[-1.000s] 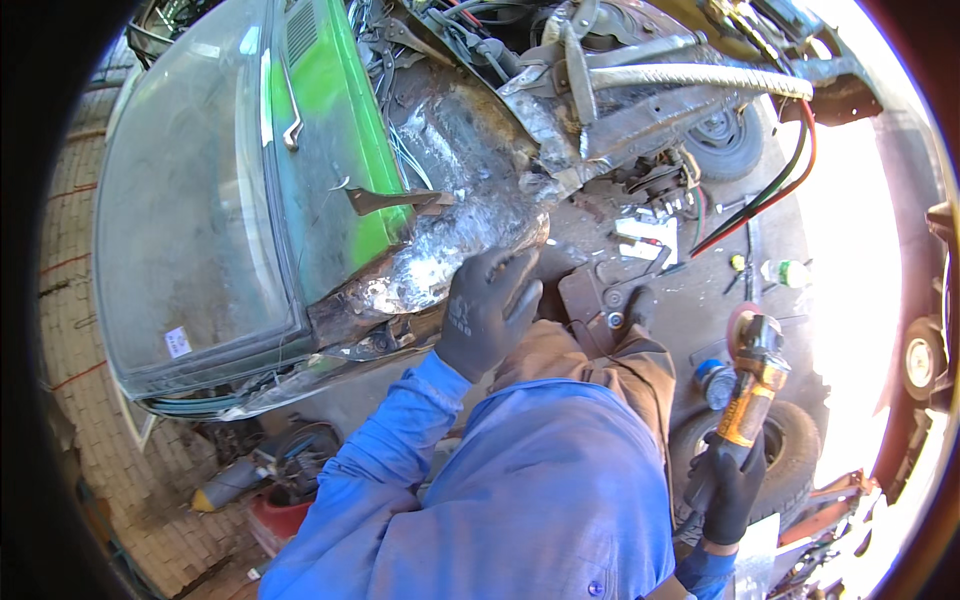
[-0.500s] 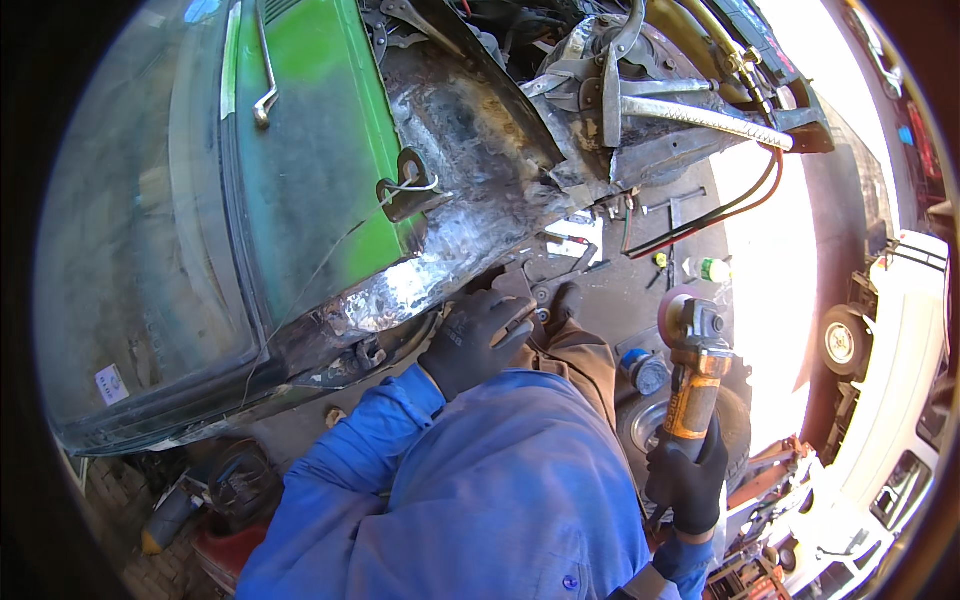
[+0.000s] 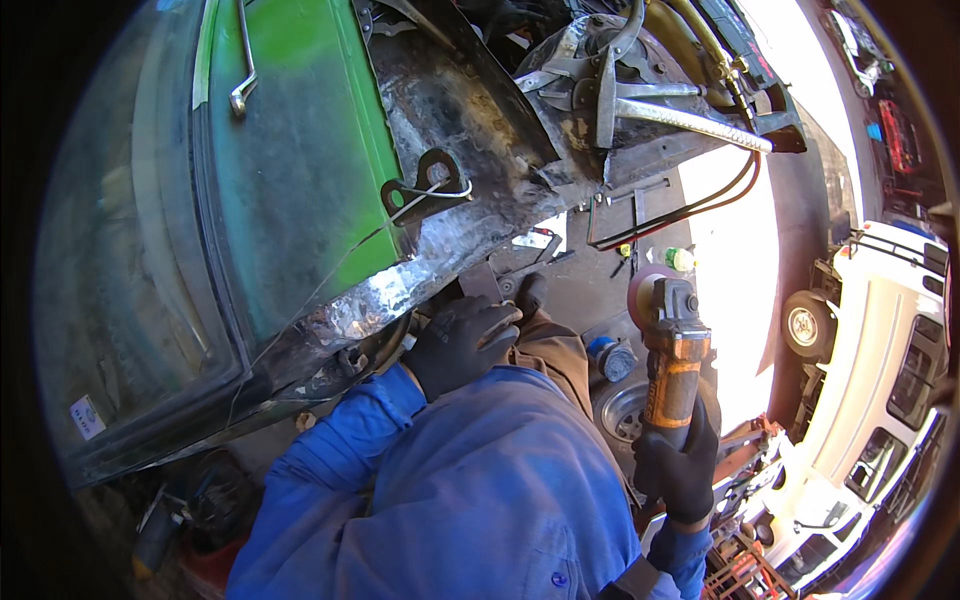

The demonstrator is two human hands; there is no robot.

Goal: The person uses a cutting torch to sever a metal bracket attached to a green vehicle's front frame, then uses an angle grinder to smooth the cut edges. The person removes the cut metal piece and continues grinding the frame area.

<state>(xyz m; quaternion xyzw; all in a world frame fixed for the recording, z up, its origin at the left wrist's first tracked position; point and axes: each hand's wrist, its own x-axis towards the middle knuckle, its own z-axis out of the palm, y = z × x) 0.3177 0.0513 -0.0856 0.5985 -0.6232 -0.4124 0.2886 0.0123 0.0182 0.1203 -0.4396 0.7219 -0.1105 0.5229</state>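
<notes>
From my remote seat I log the scene left to right: a dusty windscreen [image 3: 130,260] fills the far left, next a green body panel [image 3: 290,150] with a hooked rod [image 3: 245,60] lying on it, then a strip of bare ground metal [image 3: 430,270] running diagonally along the panel's lower edge, with a small bracket [image 3: 425,185] just above it. The gloved left hand [image 3: 462,342] rests directly under that bare strip, fingers curled and closed against what looks like the person's knee or a part just below the metal; I cannot tell whether it actually holds anything. Further right, the gloved right hand [image 3: 678,465] is wrapped tight round the orange body of an angle grinder [image 3: 672,345], disc end pointing up and away from the body, the disc well apart from the bare strip and lying to the right of the left hand. Relative to the grip, the tool stands upright above the fist, its disc at the far end from the palm. Risks as I judge them: the left hand sits close to the work edge, so a swing of the disc toward the strip could meet the glove; one-handed hold gives poor control if the disc kicks; the blue sleeve [image 3: 330,470] could catch. A loose wheel [image 3: 625,410] lies below the grinder; a white van [image 3: 880,400] stands far right.
</notes>
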